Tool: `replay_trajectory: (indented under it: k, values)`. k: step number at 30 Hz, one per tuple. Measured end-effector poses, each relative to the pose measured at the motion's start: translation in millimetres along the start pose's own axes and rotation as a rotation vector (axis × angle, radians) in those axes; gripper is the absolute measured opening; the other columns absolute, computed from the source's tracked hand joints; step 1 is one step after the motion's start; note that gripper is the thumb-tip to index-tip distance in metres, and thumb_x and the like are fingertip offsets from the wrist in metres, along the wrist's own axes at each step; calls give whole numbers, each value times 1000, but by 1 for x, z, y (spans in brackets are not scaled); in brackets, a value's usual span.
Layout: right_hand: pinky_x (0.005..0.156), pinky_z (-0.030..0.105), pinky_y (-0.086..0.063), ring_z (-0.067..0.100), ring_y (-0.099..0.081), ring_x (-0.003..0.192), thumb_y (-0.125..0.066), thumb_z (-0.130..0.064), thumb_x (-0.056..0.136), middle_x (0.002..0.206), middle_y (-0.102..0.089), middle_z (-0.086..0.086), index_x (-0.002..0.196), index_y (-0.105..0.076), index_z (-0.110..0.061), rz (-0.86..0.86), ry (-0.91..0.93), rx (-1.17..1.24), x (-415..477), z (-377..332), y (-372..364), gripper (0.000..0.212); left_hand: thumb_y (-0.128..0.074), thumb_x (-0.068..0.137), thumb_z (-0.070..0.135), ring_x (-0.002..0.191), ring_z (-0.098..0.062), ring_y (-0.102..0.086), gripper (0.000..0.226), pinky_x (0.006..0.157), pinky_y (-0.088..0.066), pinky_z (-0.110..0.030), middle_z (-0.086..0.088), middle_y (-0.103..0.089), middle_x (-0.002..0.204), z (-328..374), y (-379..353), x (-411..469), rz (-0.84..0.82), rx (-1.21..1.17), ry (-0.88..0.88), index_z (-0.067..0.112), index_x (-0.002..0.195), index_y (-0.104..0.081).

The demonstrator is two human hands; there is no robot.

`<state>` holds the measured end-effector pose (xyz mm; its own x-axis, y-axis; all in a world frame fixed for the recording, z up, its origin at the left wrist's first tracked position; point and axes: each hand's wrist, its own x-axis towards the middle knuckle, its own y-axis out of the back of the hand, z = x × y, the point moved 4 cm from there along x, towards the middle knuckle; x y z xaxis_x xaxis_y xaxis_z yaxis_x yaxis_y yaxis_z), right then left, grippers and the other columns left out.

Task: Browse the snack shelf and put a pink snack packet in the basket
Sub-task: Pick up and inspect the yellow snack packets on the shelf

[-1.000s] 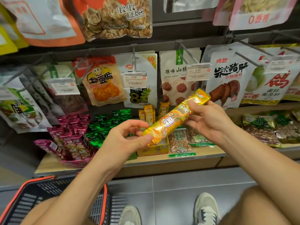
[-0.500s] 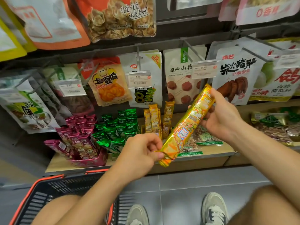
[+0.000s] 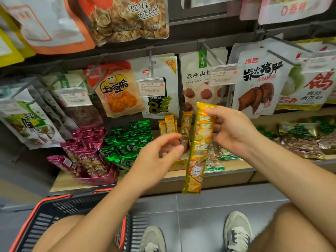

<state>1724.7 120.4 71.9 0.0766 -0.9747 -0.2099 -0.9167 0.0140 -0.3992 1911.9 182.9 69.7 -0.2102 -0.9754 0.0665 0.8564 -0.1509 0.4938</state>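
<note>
Ahead: yellow packet hung before shelf; pink packets lay left.
Writing: bag read "SPICY"; tag 5.90.
Right hand: gripped yellow packet.
Left hand: relaxed, empty.

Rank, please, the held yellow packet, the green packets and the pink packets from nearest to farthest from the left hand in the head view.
1. Yellow packet, just right of the left hand.
2. Green packets, on the shelf to its left.
3. Pink packets, farthest left.

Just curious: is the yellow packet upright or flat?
Upright: the right hand grips the yellow packet near its top; it hangs nearly vertical.
</note>
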Motion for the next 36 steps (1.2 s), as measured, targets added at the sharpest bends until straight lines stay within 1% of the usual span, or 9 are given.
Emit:
replay_trajectory:
  k: [5,11,18,22,26,29,32,34,36]
  values:
    - [71,36,-58,17,-69,73,-68,-12,82,80,-72,9,88,-75,-7,-253,9,-152,-11,10,-24,11,-63,88,35,72,-11,-67,34,64,-60,-32,-5,-71,95,20,4,24,54,-236,107,17,116,-65]
    - [71,40,-52,32,-66,81,-79,-13,57,94,-65,20,94,-53,-12,-179,-8,-152,-6,10,-12,45,-73,84,30,78,-28,-74,12,68,-61,-33,-3,-72,76,16,3,40,-49,-371,311,19,83,-69]
    - [71,35,-55,27,-65,81,-80,-19,59,90,-65,19,83,-60,-7,-204,-7,-305,-4,17,-4,33,-67,90,17,61,-14,-68,15,56,-55,-21,-5,-71,69,4,-5,55,11,-400,263,12,78,-74]
    - [68,34,-49,24,-61,84,-73,-31,76,92,-67,10,98,-58,-11,-225,-107,-384,-1,29,-3,34,-60,94,11,54,-6,-63,22,52,-52,-17,1,-68,60,-9,-6,69,145,-358,242,11,74,-69]
    - [83,38,-56,24,-69,88,-56,-47,87,99,-71,11,124,-54,-18,-434,-362,-548,-2,48,3,48,-54,97,9,56,-2,-64,21,54,-53,-16,2,-67,67,-23,5,87,290,-442,281,11,80,-65]
    - [76,38,-56,24,-66,76,-54,-52,87,95,-65,18,121,-52,-15,-500,-435,-587,7,45,16,51,-50,98,7,66,-11,-64,21,61,-57,-22,-8,-65,81,-37,13,101,355,-452,320,9,83,-63]
    - [60,30,-55,21,-62,68,-53,-60,86,90,-67,15,118,-57,-18,-392,-463,-673,23,40,36,53,-49,98,4,64,-19,-62,11,62,-58,-27,-13,-61,84,-52,20,116,360,-611,418,9,91,-56]
    - [53,27,-53,19,-62,61,-50,-66,83,75,-69,7,109,-63,-21,-295,-346,-807,32,43,44,53,-56,97,14,56,-19,-59,4,49,-54,-24,-11,-59,80,-58,19,126,247,-718,505,10,96,-57]
    - [48,23,-49,14,-61,53,-43,-70,82,64,-66,-1,92,-65,-16,-234,-168,-956,40,52,45,59,-63,92,34,56,-18,-57,23,46,-50,-23,-8,-61,76,-65,15,133,112,-659,564,12,98,-62]
